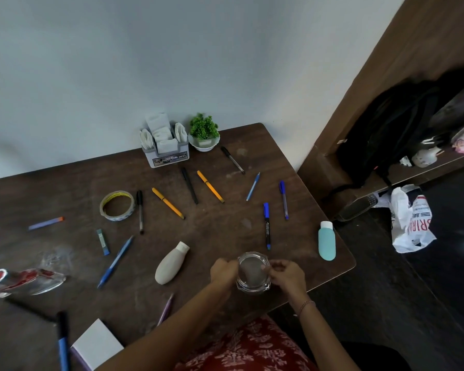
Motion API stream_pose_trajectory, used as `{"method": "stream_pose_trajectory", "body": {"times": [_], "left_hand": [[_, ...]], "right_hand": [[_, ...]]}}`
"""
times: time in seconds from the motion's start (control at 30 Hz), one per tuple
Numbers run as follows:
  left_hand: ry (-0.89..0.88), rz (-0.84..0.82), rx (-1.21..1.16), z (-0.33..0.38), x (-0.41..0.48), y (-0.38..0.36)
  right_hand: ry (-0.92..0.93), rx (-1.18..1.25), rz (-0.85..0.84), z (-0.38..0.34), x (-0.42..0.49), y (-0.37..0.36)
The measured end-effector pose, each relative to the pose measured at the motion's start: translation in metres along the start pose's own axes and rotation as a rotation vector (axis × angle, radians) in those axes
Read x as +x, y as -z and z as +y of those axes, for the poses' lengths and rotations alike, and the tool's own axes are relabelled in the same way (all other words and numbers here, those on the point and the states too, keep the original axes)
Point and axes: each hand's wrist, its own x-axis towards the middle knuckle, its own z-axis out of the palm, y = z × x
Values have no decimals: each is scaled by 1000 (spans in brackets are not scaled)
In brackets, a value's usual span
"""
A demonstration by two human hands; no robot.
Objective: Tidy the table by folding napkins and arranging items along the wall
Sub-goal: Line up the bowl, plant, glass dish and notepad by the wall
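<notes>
Closest in, a red patterned garment (247, 349) covers the person's lap at the 6 o'clock edge of the bench (225, 231), and both forearms reach out over it. The left hand (223, 270) and right hand (287, 271) meet on a clear, faceted glass cup (253, 273) standing upright near that front edge. The left curls its fingers onto the rim from 9 o'clock, and the right pinches the rim from 3 o'clock. The cup looks thick-walled and seems empty; I would guess it is heavy and slick.

To my eye the step is carrying it to the wall. I would grip it low on the sides rather than by the rim and lift it clear over the blue marker (267, 226) lying at its 12 o'clock. Then set it down beside the napkin holder (166, 151). That stands against the wall at the bench's 12 o'clock, white napkins (162, 132) stuffed in it, a small potted plant (204, 133) just beside at its 3 o'clock. Loose pens (168, 202) lie scattered between.
</notes>
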Motion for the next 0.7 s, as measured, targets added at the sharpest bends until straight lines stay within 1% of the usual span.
{"method": "stream_pose_trajectory", "body": {"times": [0.1,0.2,0.27,0.33,0.43,0.5,0.6,0.7], "left_hand": [[67,-89,-158,3,1,6],[111,-178,-345,11,-2,11],[137,-186,-482,19,1,16],[126,-181,-571,32,3,26],[88,-161,-589,57,7,45],[50,-164,-564,73,7,55],[12,-187,-492,89,10,64],[-30,-178,-473,100,20,66]], "right_hand": [[36,14,-104,-20,-2,1],[159,-61,-172,-52,-9,-1],[229,-111,-195,-74,-14,1],[315,-172,-228,-94,-22,5],[455,-320,-270,-119,-32,11],[566,-480,-240,-130,-32,11],[751,-718,-129,-139,-20,9],[861,-762,10,-140,-5,7]]}}
